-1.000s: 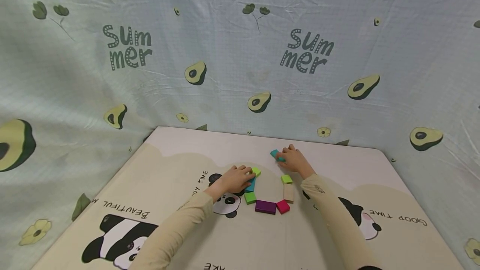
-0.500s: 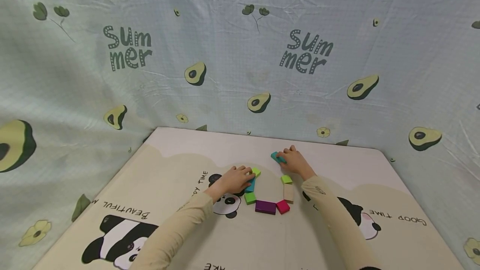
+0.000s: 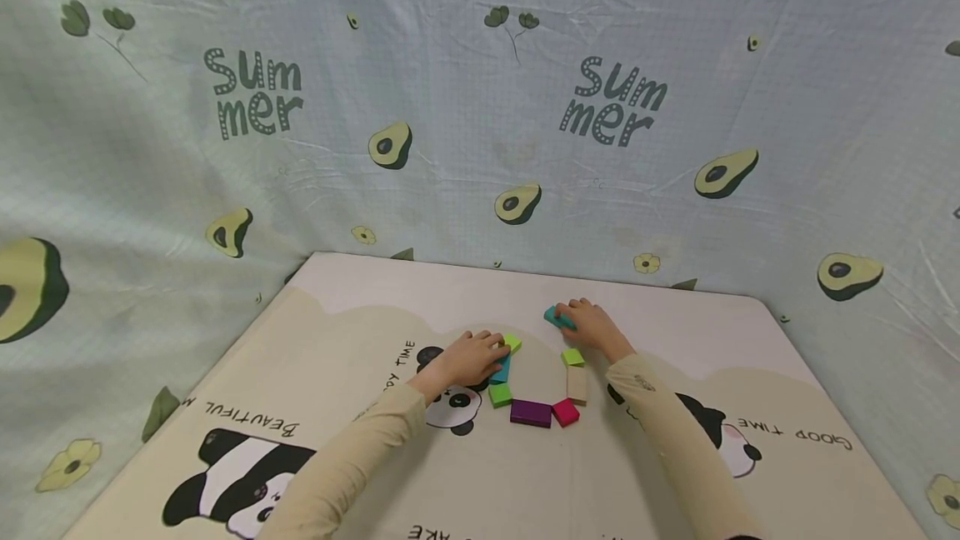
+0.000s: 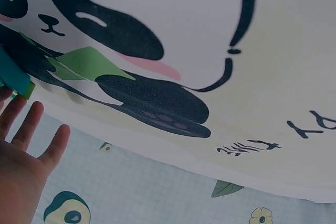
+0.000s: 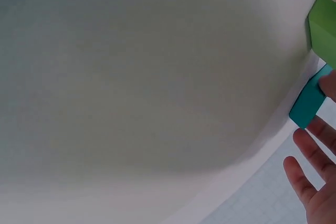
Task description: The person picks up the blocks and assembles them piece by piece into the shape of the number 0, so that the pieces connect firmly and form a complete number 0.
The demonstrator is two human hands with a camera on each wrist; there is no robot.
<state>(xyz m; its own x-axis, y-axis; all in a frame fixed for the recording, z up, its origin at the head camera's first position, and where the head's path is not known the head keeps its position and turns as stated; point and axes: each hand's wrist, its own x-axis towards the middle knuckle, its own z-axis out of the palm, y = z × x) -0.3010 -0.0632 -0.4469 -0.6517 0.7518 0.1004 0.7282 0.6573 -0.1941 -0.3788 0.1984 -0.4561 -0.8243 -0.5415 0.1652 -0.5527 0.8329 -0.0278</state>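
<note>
In the head view, my left hand (image 3: 468, 357) bends over a blue block (image 3: 500, 371), thumb and fingers at it, its fingertips reaching a lime-green block (image 3: 512, 343) at the far end. The left wrist view shows the blue block (image 4: 13, 72) by the fingertips, other fingers spread. My right hand (image 3: 592, 326) pinches a teal block (image 3: 557, 317) beyond the right-hand column, its other fingers loose in the right wrist view. That column holds a yellow-green block (image 3: 572, 357) and a plain wood block (image 3: 577, 385). A green block (image 3: 500, 395), purple block (image 3: 531, 414) and red block (image 3: 566, 413) form the near side.
A panda-print cloth covers the table (image 3: 480, 473), whose far edge meets a hanging avocado-print curtain (image 3: 450, 90). Blocks stand in a U, its gap on the far side between the lime-green and yellow-green ones. Both forearms reach in from the near side.
My right hand has drawn the teal block slightly nearer and to the right, toward the yellow-green block. My left hand stays at the blue block.
</note>
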